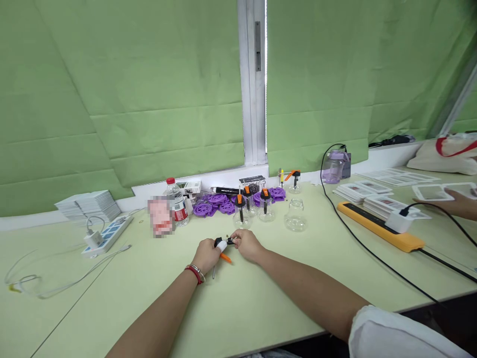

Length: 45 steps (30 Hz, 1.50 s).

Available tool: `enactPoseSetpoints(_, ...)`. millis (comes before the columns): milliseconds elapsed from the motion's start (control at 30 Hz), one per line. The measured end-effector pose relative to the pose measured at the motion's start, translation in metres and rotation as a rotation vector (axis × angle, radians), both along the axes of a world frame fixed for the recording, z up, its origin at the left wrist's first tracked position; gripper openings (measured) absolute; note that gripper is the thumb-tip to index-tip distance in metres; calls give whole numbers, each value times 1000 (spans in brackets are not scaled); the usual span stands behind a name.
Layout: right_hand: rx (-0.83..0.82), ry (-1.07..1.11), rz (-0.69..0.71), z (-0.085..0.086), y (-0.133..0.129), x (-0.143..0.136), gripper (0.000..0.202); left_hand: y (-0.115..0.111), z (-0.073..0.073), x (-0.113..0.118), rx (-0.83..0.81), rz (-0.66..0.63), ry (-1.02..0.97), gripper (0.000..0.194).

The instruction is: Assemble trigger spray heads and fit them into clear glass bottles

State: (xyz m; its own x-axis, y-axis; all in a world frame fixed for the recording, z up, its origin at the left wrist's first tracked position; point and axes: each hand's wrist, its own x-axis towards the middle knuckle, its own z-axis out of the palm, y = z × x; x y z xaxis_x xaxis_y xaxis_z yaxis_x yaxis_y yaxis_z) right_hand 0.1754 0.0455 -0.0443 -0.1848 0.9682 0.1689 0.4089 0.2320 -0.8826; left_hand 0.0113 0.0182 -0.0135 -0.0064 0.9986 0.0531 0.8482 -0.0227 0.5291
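My left hand [207,254] is closed around a black bottle top with an orange lever [225,258]. A thin grey tube [213,272] hangs below that hand, and something white shows at the thumb. My right hand [247,244] pinches at the far side of the same top; its fingertips hide whatever small part lies between them. Just beyond the hands stand several small glass bottles [266,214] fitted with similar black tops and orange levers. A glass bottle without a top [295,218] stands to their right.
Purple plastic parts [218,203] lie along the wall beside a red-capped drink bottle [180,211]. At left are a white power strip [108,237] and loose cables. An orange power strip [380,226] with a black cord lies right. Another person's hand [460,203] holds white frames.
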Motion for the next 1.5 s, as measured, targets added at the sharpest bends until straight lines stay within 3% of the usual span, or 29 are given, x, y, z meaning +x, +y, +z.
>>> enactPoseSetpoints(333,-6,-1,50,4,-2,2,20,-3,1,0,9,-27,21,19)
enactPoseSetpoints(667,22,-53,12,-3,2,0,18,-4,1,1,14,-25,58,23)
enactPoseSetpoints(1033,43,-82,-4,3,-2,0,19,-3,2,2,17,-14,62,15)
enactPoseSetpoints(1500,47,-69,3,1,-2,-1,29,-5,3,2,19,-28,64,32)
